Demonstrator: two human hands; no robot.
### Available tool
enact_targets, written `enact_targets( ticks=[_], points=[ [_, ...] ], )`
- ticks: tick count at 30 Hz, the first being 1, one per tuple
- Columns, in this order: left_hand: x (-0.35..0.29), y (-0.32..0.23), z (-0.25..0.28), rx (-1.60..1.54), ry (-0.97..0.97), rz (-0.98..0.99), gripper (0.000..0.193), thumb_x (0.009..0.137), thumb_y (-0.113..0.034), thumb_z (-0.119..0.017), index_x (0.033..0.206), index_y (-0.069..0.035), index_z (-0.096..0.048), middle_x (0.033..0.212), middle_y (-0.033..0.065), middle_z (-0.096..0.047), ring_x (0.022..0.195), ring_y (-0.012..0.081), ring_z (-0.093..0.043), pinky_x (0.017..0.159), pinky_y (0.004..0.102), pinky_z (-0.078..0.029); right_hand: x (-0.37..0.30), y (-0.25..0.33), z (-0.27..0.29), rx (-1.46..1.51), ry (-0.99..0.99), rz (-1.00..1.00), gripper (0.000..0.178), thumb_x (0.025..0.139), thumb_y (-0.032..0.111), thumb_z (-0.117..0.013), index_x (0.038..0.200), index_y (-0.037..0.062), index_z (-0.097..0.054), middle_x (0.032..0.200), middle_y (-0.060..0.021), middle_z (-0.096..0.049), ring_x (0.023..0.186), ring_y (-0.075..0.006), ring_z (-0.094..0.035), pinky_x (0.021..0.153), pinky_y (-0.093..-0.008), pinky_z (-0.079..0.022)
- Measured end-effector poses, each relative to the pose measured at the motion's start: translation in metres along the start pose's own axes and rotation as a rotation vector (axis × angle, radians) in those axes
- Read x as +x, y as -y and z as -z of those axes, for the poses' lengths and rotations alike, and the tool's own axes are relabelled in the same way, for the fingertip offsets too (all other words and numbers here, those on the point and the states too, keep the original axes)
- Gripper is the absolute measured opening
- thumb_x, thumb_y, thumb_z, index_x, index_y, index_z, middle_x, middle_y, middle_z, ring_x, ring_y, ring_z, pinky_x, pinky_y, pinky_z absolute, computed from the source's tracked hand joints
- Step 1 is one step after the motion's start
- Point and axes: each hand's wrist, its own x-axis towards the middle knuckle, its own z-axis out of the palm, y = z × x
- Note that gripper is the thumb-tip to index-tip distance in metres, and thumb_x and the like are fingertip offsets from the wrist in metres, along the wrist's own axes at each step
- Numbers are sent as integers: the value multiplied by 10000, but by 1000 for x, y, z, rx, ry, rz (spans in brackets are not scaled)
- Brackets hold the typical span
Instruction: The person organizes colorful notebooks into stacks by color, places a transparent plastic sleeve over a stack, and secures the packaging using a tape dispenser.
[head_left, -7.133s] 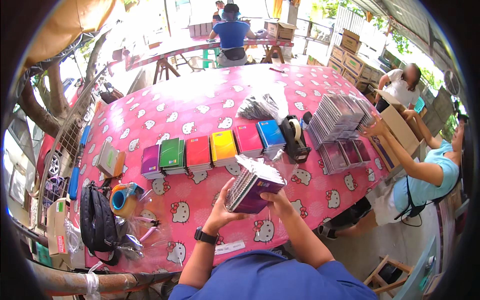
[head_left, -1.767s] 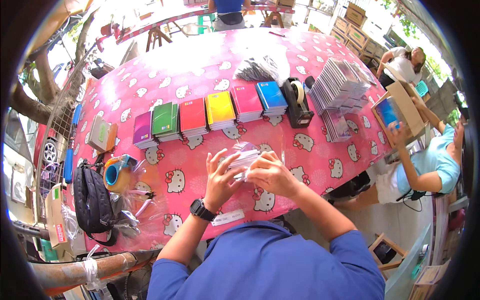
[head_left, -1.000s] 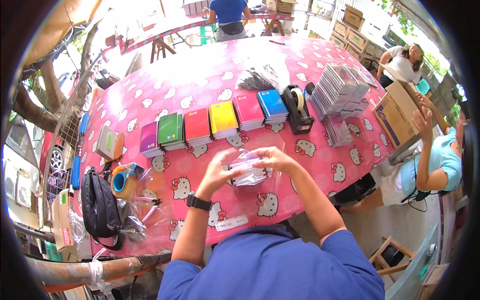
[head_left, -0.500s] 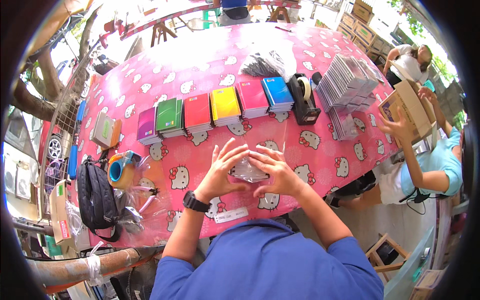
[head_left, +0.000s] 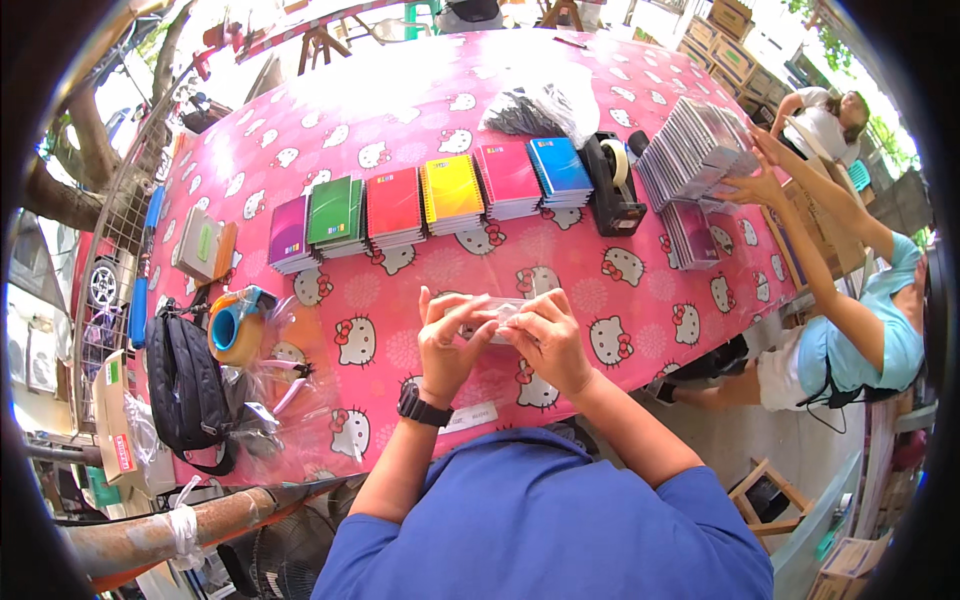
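Note:
Over the near middle of the table, my left hand (head_left: 452, 340) and my right hand (head_left: 552, 338) pinch a small clear plastic-wrapped packet (head_left: 506, 308) between them. Fingers of both hands are bent and pressed onto the film; what lies inside is mostly hidden. Beyond my hands runs a row of spiral notebook stacks: purple (head_left: 289, 236), green (head_left: 336, 210), red (head_left: 394, 205), yellow (head_left: 452, 195), pink (head_left: 508, 180) and blue (head_left: 560, 172). At the row's right end stands a black tape dispenser (head_left: 614, 185). A white label strip (head_left: 470, 416) lies near my left wrist.
A co-worker's hands (head_left: 755, 180) touch tall stacks of wrapped notebooks (head_left: 690, 150) at right. Black pieces in a clear bag (head_left: 540, 112) lie farther back. At left are a black backpack (head_left: 188, 390), tape rolls (head_left: 235, 330), pink-handled pliers (head_left: 290, 390) and small boxes (head_left: 202, 248).
My hands have gone from spread fingers around the packet to pinching its film. The co-worker's hands have moved from the cardboard box to the wrapped notebook stacks.

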Motion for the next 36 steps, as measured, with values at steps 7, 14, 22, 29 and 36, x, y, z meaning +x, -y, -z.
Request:
enact_targets(
  ticks=[7,14,22,29,36],
  points=[
    [12,-9,5,165,55,46,685,720,-222,-747,1313,-87,-432,724,-61,-686,859,117,-575,1029,412,-193,29,3,9,43,23,-281,275,679,192,-757,849,18,-628,849,-105,-593,878,-287,-555,745,-391,-446],
    [25,-32,3,153,-166,190,666,728,-237,-745,1300,-75,-446,1047,25,-615,956,189,-524,930,383,-262,42,-20,11,345,370,-622,223,711,129,-766,678,-33,-616,631,-98,-642,552,-97,-569,491,-272,-441],
    [-38,-35,1,442,239,-111,515,725,-289,-683,1204,-163,-540,1267,30,-520,1190,200,-452,1013,428,-197,35,-45,4,563,456,-755,154,751,103,-743,750,4,-624,727,-22,-612,640,-54,-538,541,-215,-426],
    [-32,-35,-2,404,333,-97,663,647,-356,-688,1273,-245,-497,1330,-19,-438,1278,160,-344,1019,483,-160,36,-224,102,-276,-587,-618,172,831,197,-659,901,40,-672,847,-118,-651,744,-237,-615,720,-362,-493],
    [-32,-34,5,408,361,-31,658,649,-326,-700,1269,-235,-499,1355,-4,-423,1286,187,-349,1060,546,-94,68,-261,90,-296,-149,-1031,378,761,461,-672,957,138,-696,992,-119,-662,1116,-299,-475,892,-485,-367]
  ],
)
